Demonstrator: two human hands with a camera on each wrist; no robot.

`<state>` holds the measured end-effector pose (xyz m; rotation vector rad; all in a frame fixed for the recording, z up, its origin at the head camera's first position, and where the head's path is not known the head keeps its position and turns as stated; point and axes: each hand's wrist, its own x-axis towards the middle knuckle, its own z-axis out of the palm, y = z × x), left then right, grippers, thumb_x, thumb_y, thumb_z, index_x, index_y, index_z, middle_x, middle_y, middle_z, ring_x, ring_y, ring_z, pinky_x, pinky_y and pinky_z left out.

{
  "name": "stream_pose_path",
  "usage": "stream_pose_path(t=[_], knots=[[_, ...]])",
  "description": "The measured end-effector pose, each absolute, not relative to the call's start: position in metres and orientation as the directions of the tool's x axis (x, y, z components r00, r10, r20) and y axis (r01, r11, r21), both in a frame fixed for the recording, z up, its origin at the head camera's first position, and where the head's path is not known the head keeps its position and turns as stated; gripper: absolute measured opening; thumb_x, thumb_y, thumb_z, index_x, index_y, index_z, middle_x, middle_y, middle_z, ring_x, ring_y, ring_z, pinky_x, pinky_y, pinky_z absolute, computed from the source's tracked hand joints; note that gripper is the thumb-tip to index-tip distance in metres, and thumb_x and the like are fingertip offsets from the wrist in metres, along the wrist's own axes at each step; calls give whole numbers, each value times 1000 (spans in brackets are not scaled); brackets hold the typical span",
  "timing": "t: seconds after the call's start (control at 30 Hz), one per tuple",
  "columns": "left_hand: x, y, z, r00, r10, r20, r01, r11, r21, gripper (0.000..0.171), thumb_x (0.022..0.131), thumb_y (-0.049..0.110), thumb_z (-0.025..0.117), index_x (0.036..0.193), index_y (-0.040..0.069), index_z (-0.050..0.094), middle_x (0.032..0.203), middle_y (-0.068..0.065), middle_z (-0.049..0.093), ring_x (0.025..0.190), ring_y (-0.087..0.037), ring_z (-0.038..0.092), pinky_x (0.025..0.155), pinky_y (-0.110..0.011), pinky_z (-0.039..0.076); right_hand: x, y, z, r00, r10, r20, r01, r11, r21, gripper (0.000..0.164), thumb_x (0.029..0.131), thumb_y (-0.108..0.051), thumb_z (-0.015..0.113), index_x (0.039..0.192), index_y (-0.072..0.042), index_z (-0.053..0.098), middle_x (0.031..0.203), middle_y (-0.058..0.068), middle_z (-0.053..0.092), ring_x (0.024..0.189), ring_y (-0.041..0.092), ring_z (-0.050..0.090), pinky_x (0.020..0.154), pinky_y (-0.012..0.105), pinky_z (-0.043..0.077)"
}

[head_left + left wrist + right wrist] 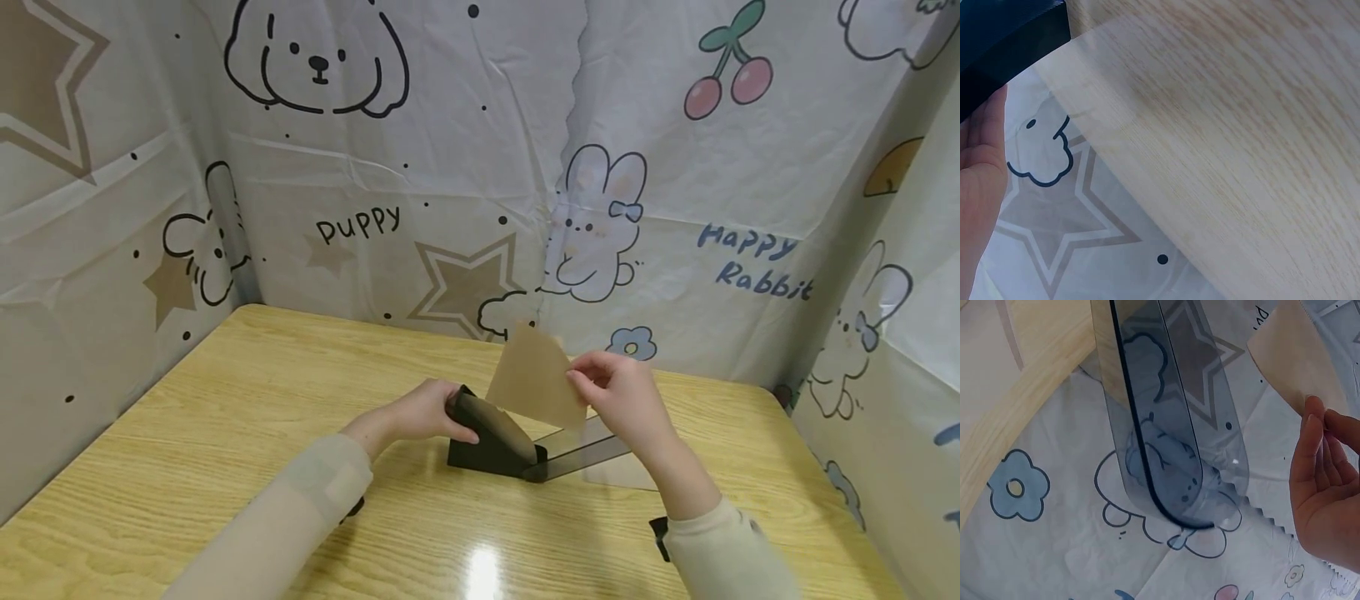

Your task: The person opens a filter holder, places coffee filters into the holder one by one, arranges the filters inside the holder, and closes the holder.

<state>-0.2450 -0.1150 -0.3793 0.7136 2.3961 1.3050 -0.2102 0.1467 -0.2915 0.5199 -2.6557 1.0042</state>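
My left hand (427,410) grips the upper left end of a black filter holder (483,442), its thumb lying across the near side. Brown paper filters (516,432) show inside the holder. A see-through lid (588,454) is swung out to the right from the holder's lower end. Above it, my right hand (626,400) pinches one brown coffee filter paper (534,375) by its right edge, thumb against fingertips. The right wrist view shows this paper (1297,359) and the clear lid (1166,425). Only part of the black holder (1016,44) appears in the left wrist view.
The holder stands on a light wooden table (247,400). Behind and beside the table hang white printed cloths (450,150) with cartoon animals and stars. A dark wrist-camera piece (660,537) is at the right sleeve.
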Motion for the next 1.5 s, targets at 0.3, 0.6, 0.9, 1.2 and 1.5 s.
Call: stream_pose_path(t=[0.3,0.6,0.9,1.2,1.5], knots=[[-245,-114,-381,-830,557,-38,281,476,833,23,76,17,78,87,8,60,82,2,64,70,-8,52,68,-25,46,-213,136,-307,-900,-253,354,-424,698,-577,4,84,-4,66,83,-3,69,70,5,67,59,9,55,56,21,46],[-245,-113,-380,-845,534,-41,288,518,805,26,76,20,79,82,9,56,76,4,55,68,-10,44,65,-25,41,-215,127,-327,-914,-270,303,-401,715,-573,5,84,-7,65,83,-5,69,71,4,67,61,9,54,56,21,46],[-244,-113,-380,-845,533,-43,286,518,806,25,76,20,78,85,9,58,80,3,59,71,-10,46,67,-25,42,-214,120,-342,-929,-268,255,-368,734,-571,5,85,-9,65,81,-7,69,71,1,66,61,8,54,57,22,46],[-245,-114,-380,-845,534,-37,294,522,800,25,76,21,78,90,10,61,85,3,64,72,-9,49,69,-25,44,-212,112,-354,-923,-288,255,-383,744,-547,5,84,-7,66,80,-8,69,70,0,66,61,7,54,56,22,46],[-245,-113,-380,-843,538,-30,300,515,803,25,76,21,78,92,10,61,87,2,65,74,-8,51,70,-25,46,-211,109,-361,-914,-318,250,-404,756,-515,7,84,-7,66,78,-9,68,68,-1,66,59,5,52,55,21,45]])
